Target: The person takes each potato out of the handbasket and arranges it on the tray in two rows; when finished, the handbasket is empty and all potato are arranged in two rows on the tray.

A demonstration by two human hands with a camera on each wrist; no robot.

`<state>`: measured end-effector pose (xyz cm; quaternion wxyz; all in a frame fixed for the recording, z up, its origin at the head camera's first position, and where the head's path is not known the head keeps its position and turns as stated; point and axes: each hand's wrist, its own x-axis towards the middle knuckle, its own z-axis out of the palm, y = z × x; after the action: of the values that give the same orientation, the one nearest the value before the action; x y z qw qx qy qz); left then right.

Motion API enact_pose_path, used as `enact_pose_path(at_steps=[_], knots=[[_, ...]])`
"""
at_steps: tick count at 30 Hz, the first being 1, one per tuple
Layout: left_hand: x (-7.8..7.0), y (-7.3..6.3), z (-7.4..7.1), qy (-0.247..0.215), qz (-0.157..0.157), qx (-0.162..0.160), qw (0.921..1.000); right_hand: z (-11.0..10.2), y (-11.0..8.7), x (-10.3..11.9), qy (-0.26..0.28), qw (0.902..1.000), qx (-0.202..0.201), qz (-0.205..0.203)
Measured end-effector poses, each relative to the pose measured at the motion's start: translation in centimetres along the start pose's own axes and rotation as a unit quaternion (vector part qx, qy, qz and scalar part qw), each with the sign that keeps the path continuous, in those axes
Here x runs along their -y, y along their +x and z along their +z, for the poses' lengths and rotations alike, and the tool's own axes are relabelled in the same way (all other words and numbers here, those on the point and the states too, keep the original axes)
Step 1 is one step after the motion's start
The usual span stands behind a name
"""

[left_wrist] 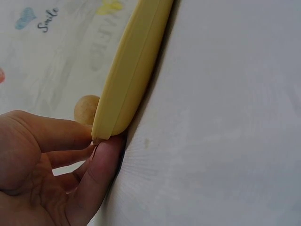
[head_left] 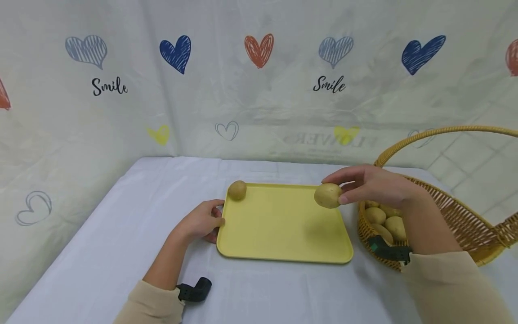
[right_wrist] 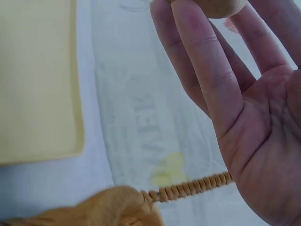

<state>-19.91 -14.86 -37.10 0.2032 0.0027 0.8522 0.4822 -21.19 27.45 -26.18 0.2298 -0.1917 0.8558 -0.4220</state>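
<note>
A yellow tray (head_left: 283, 225) lies on the white-covered table, with one potato (head_left: 237, 191) in its far left corner. My left hand (head_left: 202, 220) grips the tray's left edge; in the left wrist view the thumb and fingers (left_wrist: 101, 165) pinch the rim (left_wrist: 127, 80) from above and below. My right hand (head_left: 372, 184) holds a second potato (head_left: 328, 195) between thumb and fingertips, raised above the tray's far right corner. Only the bottom of that potato (right_wrist: 221, 7) shows in the right wrist view.
A wicker basket (head_left: 453, 207) with a tall arched handle (head_left: 445, 130) stands right of the tray, partly behind my right forearm. Several potatoes (head_left: 376, 216) lie in it. A white curtain (head_left: 243, 99) printed with hearts hangs behind the table.
</note>
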Motion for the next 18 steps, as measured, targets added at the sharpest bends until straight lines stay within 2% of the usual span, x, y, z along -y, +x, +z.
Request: enact_pose_path(at_steps=[11,18], knots=[[0.1,0.0,-0.1,0.0,-0.001,-0.002,1.0,1.7,3.6,0.1,-0.017,0.999,-0.036,-0.02],[0.0,0.0,0.0,-0.012,0.001,-0.003,0.9999,2.8,5.6,-0.7,0.039,0.9975,-0.037,-0.046]])
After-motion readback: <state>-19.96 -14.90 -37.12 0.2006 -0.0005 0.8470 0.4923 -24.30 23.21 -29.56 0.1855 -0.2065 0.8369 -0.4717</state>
